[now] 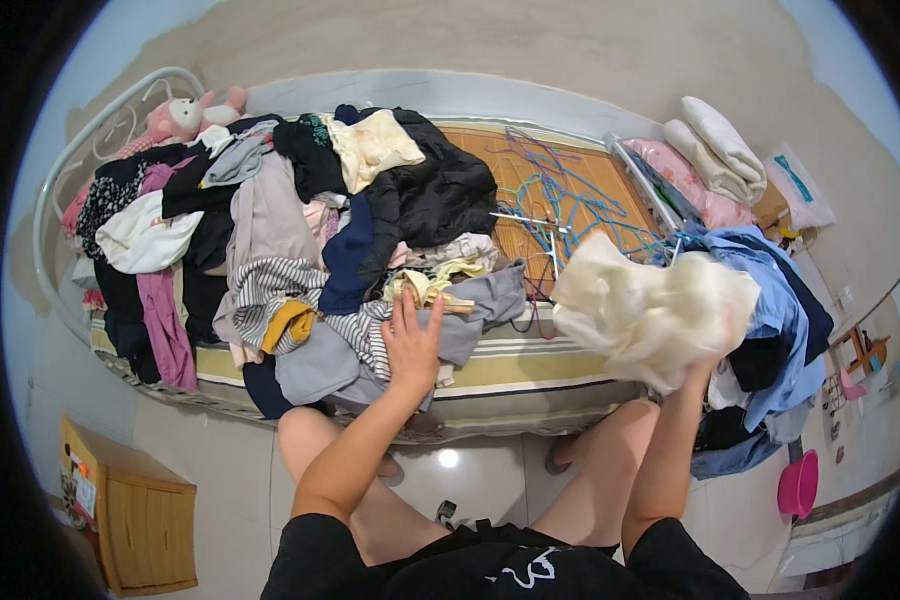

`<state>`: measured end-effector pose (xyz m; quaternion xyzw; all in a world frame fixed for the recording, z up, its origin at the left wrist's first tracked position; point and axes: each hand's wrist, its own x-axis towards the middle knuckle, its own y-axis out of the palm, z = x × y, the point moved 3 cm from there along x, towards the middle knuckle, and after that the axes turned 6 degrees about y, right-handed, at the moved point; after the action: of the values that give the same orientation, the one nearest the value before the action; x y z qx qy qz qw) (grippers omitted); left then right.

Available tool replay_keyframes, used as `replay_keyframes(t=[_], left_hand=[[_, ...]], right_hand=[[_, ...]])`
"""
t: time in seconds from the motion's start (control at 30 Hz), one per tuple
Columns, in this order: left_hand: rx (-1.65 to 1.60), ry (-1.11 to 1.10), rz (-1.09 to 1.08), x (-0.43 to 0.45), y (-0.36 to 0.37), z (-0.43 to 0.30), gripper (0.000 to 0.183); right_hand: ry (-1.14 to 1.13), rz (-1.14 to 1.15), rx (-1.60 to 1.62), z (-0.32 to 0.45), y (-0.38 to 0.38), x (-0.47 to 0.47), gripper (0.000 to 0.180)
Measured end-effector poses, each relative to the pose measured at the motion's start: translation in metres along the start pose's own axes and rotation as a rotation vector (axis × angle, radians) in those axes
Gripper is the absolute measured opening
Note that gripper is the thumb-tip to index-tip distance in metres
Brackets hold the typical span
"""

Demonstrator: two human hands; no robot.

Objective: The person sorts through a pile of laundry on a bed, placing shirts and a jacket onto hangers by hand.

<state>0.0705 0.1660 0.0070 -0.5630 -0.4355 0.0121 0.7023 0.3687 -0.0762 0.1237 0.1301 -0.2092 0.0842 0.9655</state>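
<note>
My right hand is shut on a cream garment, which is bunched up, blurred, and lifted over the bed's front right part. Its fingers are mostly hidden by the fabric. My left hand rests with fingers apart on the near edge of the clothes pile, touching a pale yellow garment. Beside it lie a grey garment and a black-and-white striped garment. Behind them a black puffer jacket spreads out, with a cream piece of clothing on top.
Tangled hangers lie on the bamboo mat. Blue clothes hang at the bed's right end, near folded quilts. A pink plush toy sits by the white bed rail. A wooden cabinet and pink basin stand below.
</note>
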Motion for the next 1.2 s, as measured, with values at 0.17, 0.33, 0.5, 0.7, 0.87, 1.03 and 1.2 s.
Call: replay_keyframes(t=[0.17,0.33,0.5,0.7,0.87,1.03,1.2], left_hand=[[-0.132,-0.094,-0.178,0.022,0.000,0.047,0.051],[0.010,-0.280,-0.446,0.051,-0.029,0.085,0.046],[-0.019,-0.085,0.277,0.050,0.021,0.041,0.084],[-0.387,-0.126,0.097,0.050,-0.006,0.053,0.079],[-0.584,0.083,-0.188,0.054,-0.020,0.041,0.070],[-0.500,0.074,-0.189,0.057,-0.012,0.048,0.061],[-0.545,-0.057,-0.205,0.052,-0.010,0.056,0.060]], right_hand=[[0.075,0.316,-0.287,-0.005,0.056,-0.066,0.024],[-0.026,0.532,-0.240,-0.013,0.124,-0.103,0.029],[-0.120,0.972,-0.623,-0.073,0.207,-0.112,0.027],[-0.389,0.803,-0.090,-0.058,0.386,-0.099,0.016],[-0.443,0.507,-0.190,-0.103,0.484,-0.083,0.030],[-0.017,0.871,-0.794,-0.186,0.492,-0.078,0.037],[0.310,0.823,0.063,-0.095,0.450,-0.064,0.027]])
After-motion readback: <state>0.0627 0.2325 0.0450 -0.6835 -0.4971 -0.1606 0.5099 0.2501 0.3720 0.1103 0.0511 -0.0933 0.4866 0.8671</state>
